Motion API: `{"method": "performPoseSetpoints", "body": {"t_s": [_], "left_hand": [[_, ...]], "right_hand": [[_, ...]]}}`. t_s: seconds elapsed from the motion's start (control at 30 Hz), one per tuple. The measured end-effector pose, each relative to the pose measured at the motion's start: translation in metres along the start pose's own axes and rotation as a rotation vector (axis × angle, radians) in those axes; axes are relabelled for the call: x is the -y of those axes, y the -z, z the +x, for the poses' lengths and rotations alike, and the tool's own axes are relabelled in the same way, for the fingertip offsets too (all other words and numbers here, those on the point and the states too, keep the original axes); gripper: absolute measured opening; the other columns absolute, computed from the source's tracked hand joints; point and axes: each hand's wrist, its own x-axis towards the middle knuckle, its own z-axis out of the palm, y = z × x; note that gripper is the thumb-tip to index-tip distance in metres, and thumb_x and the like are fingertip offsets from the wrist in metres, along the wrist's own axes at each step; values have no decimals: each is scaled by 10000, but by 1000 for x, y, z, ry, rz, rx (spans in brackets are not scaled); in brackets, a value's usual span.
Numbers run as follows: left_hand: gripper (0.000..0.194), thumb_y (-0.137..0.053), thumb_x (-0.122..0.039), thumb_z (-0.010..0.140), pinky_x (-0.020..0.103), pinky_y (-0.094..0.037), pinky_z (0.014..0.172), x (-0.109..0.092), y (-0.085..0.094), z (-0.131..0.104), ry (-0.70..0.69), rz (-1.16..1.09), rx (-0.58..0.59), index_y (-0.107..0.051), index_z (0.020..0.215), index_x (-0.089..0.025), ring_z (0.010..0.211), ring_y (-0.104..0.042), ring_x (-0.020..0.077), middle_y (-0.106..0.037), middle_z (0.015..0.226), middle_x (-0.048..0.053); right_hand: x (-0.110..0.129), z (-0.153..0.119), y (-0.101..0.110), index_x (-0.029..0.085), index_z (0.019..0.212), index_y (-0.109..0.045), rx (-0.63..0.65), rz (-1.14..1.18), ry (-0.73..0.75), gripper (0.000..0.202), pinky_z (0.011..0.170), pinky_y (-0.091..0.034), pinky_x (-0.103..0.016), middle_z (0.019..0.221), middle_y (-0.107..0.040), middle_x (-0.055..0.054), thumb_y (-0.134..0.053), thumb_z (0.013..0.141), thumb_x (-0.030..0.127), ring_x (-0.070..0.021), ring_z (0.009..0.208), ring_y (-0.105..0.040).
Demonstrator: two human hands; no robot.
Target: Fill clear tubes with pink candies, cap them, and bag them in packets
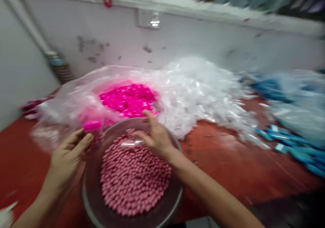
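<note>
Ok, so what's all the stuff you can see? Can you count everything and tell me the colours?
Capped container: one, clear with pink top, in the left hand
Bowl: one, dark, below the hands
Beads: too many to count, pink, in the bowl
Pink pieces: many, bright pink, behind the bowl
Clear pieces: many, see-through, heaped right of the pink ones
Blue pieces: several, far right
Table: one, red, underneath
Wall: whitish, behind
Red round thing: one, red, high on the wall
Other bits: blurry, uncounted
Left hand: one, around the container
Right hand: one, over the bowl
</note>
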Motion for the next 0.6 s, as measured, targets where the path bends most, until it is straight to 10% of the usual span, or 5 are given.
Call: {"method": "performPoseSetpoints", "body": {"t_s": [0.1, 0.27, 0.43, 0.6], "left_hand": [[434, -676, -347, 684, 294, -500, 782, 20, 44, 10, 81, -142, -96, -561, 1068, -181, 778, -598, 127, -626, 977, 2], [507, -691, -419, 603, 282, -494, 733, 75, 90, 20, 354, 178, 26, -624, 1001, -111, 738, -623, 173, -676, 903, 60], [418, -525, -463, 730, 333, -450, 809, 102, 107, 20, 147, 757, 166, -642, 1027, -193, 949, -597, 273, -663, 1009, 69], [416, -480, -426, 774, 342, -423, 874, 75, 107, 16, -135, 872, 24, -608, 1057, -150, 998, -567, 249, -619, 1088, 104]], "right_hand": [[-15, 9, -3, 174, 1216, -392, -16, 38, -171, 408, 805, -449, -329, 1121, -547, -107, -466, 850, 340, -185, 907, -568], [-14, 12, -5, 172, 1008, -538, 442, -435, -76, 226, 753, -434, -309, 980, -610, -84, -482, 822, 288, -206, 874, -575], [-9, 12, -18, 177, 1046, -527, 749, -797, 43, 286, 705, -431, -287, 1019, -606, -88, -511, 768, 243, -236, 959, -546], [-18, 14, -22, 172, 960, -575, 788, -877, 78, 211, 662, -431, -272, 973, -614, -83, -494, 776, 236, -229, 880, -578]]}}
